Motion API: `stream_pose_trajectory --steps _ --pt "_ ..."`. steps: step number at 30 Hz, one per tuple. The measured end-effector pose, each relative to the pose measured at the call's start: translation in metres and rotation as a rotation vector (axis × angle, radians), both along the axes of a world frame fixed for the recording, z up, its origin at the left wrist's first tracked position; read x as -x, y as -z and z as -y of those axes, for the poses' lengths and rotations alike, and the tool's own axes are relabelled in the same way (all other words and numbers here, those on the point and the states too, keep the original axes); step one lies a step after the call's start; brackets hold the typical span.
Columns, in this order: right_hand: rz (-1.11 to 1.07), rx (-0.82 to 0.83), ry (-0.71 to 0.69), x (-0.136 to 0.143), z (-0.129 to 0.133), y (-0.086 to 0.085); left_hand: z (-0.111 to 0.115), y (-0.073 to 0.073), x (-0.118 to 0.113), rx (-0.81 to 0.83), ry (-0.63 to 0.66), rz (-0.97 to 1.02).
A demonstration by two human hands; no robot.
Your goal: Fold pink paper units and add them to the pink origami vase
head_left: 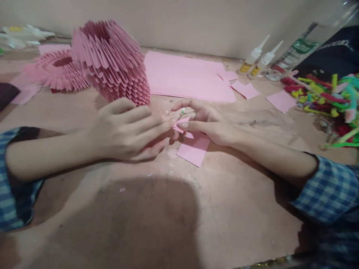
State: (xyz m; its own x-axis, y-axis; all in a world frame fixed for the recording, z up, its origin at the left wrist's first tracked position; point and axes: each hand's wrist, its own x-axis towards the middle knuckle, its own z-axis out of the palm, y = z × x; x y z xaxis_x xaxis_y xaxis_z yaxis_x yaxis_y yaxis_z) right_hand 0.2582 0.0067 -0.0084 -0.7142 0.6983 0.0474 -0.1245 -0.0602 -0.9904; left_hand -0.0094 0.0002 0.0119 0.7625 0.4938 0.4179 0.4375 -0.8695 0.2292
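A small folded pink paper (183,120) sits between the fingertips; the right hand (214,121) pinches it under the thumb. The left hand (123,130) meets its edge, fingers together, grip hidden. Just below the fingers lies a pink square (196,151), partly covered; beyond them, a pleated paper form (112,59) and pink sheets (185,76). Far right, a clear bottle (301,48) is cut off.
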Motion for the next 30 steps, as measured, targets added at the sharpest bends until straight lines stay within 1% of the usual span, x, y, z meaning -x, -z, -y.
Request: stream_pose_trajectory --steps 2,3,4,7,10,12,13,15,18,20,22,24,25,27,30 --pt "0.001 0.001 -0.013 0.000 0.002 0.000 -0.010 0.006 0.001 -0.170 0.058 0.012" --pt "0.002 0.000 -0.023 0.000 0.002 -0.001 -0.014 0.009 0.000 -0.202 0.089 0.002" --pt "0.003 -0.009 -0.036 0.001 0.003 -0.001 -0.018 0.011 -0.001 -0.156 0.120 0.009" --pt "0.001 -0.084 -0.081 0.002 0.004 0.000 -0.023 0.013 -0.006 0.092 0.178 0.025" --pt "-0.025 -0.146 -0.112 0.002 0.002 0.002 -0.022 0.008 -0.012 0.401 0.199 0.031" --pt "-0.043 -0.149 -0.131 0.002 0.002 0.004 -0.022 0.005 -0.013 0.574 0.202 0.010" --pt "-0.040 -0.147 -0.136 0.001 0.002 0.004 -0.022 0.005 -0.013 0.621 0.206 0.005" --pt "0.004 -0.152 -0.133 0.000 0.003 0.003 -0.023 0.004 -0.012 0.649 0.220 0.024" --pt "0.092 -0.243 -0.096 -0.001 0.006 0.002 -0.025 0.004 -0.010 0.669 0.219 0.064" --pt "0.119 -0.385 -0.047 -0.001 0.007 0.003 -0.024 0.003 -0.010 0.656 0.200 0.069" --pt "0.148 -0.596 0.028 0.000 0.009 0.005 -0.022 0.003 -0.011 0.598 0.206 0.069" --pt "0.195 -0.808 0.092 0.003 0.012 0.007 -0.020 0.003 -0.012 0.480 0.224 0.075" --pt "0.224 -0.880 0.116 0.005 0.014 0.007 -0.018 0.004 -0.012 0.402 0.227 0.069" --pt "0.263 -0.943 0.147 0.009 0.018 0.009 -0.016 0.006 -0.013 0.242 0.207 0.033" --pt "0.272 -0.960 0.163 0.014 0.021 0.011 -0.011 0.009 -0.014 0.047 0.145 -0.030"
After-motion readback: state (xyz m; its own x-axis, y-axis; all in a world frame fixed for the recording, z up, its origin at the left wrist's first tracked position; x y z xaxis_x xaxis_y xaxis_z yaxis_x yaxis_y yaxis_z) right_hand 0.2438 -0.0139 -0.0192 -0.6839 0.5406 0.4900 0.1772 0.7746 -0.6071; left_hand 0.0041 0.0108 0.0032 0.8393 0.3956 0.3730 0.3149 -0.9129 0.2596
